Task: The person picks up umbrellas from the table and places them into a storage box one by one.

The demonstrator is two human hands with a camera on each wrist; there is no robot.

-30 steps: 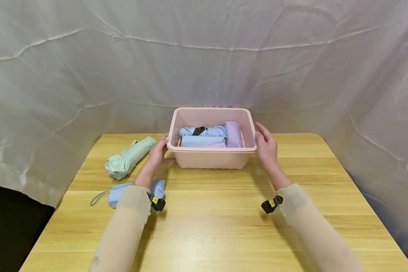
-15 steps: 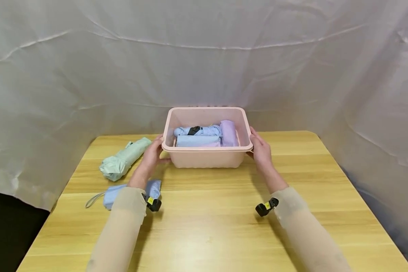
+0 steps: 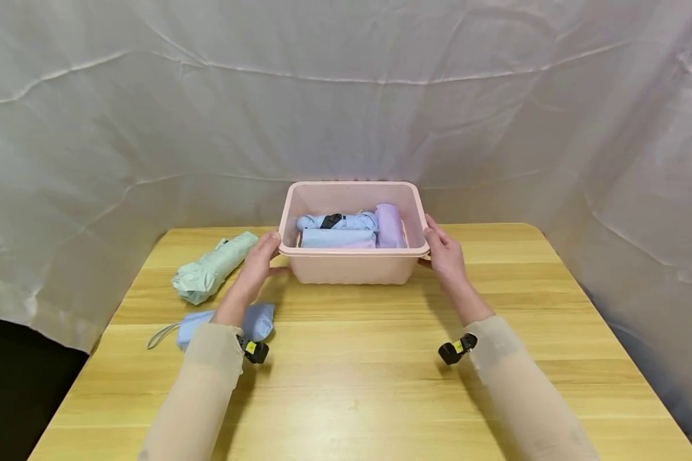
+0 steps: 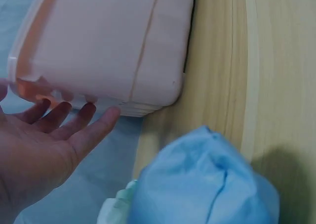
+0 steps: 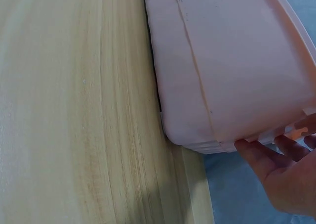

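Observation:
A pink plastic basket (image 3: pixel 352 253) stands at the back middle of the wooden table (image 3: pixel 352 384). Inside lie folded light-blue umbrellas (image 3: pixel 337 238) and a lilac one (image 3: pixel 389 225). My left hand (image 3: pixel 258 261) rests against the basket's left side, and in the left wrist view its straight fingers (image 4: pixel 74 127) reach the basket (image 4: pixel 113 41) just under the rim. My right hand (image 3: pixel 445 256) lies against the right side. In the right wrist view its fingertips (image 5: pixel 261 150) touch the basket wall (image 5: pixel 237 61) below the rim.
A folded mint-green umbrella (image 3: pixel 210 272) lies on the table left of the basket. A folded blue umbrella (image 3: pixel 259 319) with a wrist loop sits nearer me, partly under my left forearm, and fills the lower left wrist view (image 4: pixel 207 184). White cloth hangs behind and beside the table.
My right hand has moved in from slightly off the basket to touch its right side. My left hand stays at the left side.

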